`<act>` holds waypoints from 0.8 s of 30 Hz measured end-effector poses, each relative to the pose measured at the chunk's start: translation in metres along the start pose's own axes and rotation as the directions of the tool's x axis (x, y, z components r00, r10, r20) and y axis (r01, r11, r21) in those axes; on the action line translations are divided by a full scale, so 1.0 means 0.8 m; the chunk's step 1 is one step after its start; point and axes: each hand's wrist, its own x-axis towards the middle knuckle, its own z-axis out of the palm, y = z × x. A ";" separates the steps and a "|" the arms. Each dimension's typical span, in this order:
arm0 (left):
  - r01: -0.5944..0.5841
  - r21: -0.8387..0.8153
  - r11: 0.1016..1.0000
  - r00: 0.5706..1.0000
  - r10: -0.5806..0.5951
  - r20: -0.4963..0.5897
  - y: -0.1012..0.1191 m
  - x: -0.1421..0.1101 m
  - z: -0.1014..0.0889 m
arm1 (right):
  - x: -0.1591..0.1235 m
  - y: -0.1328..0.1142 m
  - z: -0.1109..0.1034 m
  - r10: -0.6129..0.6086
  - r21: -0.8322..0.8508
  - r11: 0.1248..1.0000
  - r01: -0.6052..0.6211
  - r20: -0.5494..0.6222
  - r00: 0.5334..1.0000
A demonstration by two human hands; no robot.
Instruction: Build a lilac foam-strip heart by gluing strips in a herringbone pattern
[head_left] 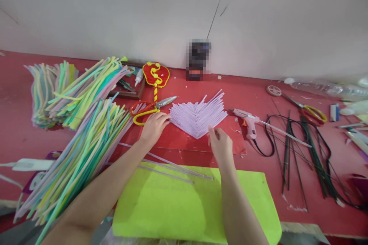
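Note:
A flat lilac piece of pipe cleaners (197, 118), laid in a V-shaped herringbone pattern, lies on a red sheet (184, 153). My left hand (155, 128) rests by its left edge, fingers stretched toward it and plainly not gripping. Just behind that hand are the scissors with red and yellow handles (143, 113), blades apart. At the lower right edge of the piece is my right hand (221, 143), thumb and bent fingers apart, nothing visible between them. Loose lilac pipe cleaners (178, 168) lie in front, partly over a lime-green sheet (172, 206).
Bundles of pastel pipe cleaners (86, 153) cover the left side. A red and yellow fan-shaped ornament (156, 74) lies behind. To the right are a pink glue gun (250, 122), its black cord, dark green stems (319, 157) and more scissors (313, 115). A blurred dark object (198, 59) stands against the wall.

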 end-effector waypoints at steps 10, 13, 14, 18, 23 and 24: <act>-0.006 0.025 1.000 1.000 0.006 0.000 0.001 0.000 0.001 | -0.001 0.009 0.024 -0.421 -0.110 0.905 0.410 -0.105 0.901; -0.022 0.019 1.000 1.000 0.022 -0.003 0.001 0.000 0.002 | -0.002 0.011 0.029 -0.410 -0.054 0.912 0.407 -0.082 0.908; -0.025 0.019 1.000 1.000 0.026 -0.008 0.001 0.000 0.003 | -0.002 0.012 0.030 -0.401 -0.040 0.916 0.400 -0.070 0.913; -0.037 0.025 0.999 0.999 0.037 -0.015 0.000 -0.001 0.005 | 0.000 0.014 0.032 -0.376 -0.015 0.927 0.375 -0.034 0.926; -0.030 0.006 1.000 1.000 0.030 -0.006 -0.001 -0.001 0.006 | 0.001 0.016 0.033 -0.372 -0.014 0.928 0.372 -0.026 0.928; -0.026 0.004 1.000 1.000 0.026 -0.003 -0.001 -0.001 0.006 | 0.001 0.016 0.033 -0.372 -0.012 0.928 0.372 -0.025 0.928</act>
